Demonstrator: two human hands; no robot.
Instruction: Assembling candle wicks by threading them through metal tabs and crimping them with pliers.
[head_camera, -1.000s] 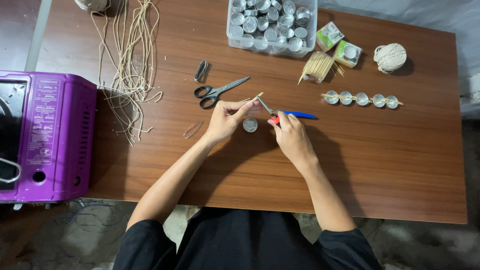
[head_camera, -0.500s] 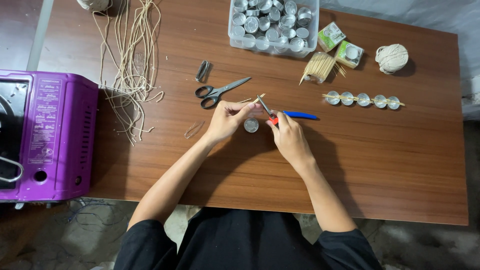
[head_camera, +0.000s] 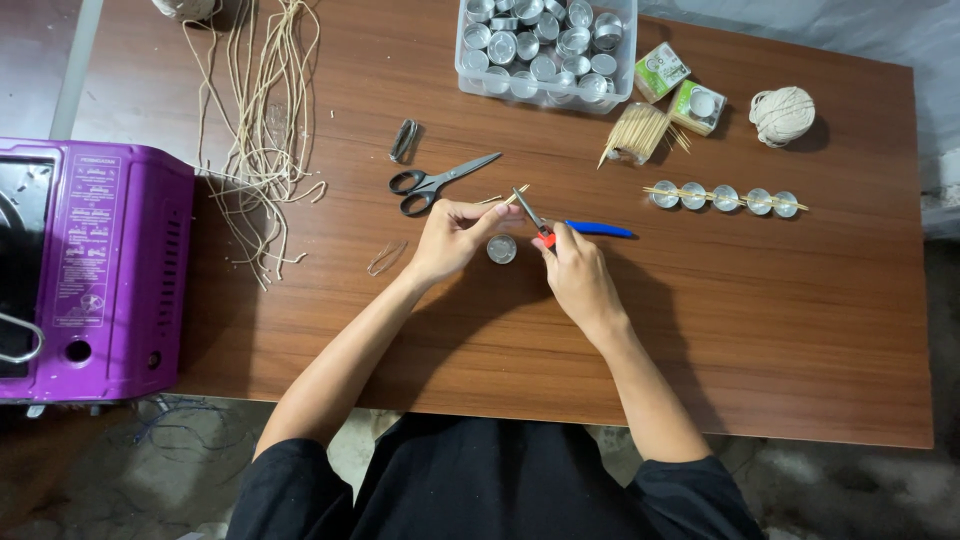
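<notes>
On the worktop we record our left hand pinching a thin wooden stick and our right hand closed on blue-handled pliers whose tip meets the stick; a small metal cup lies between them; scissors beyond.
</notes>
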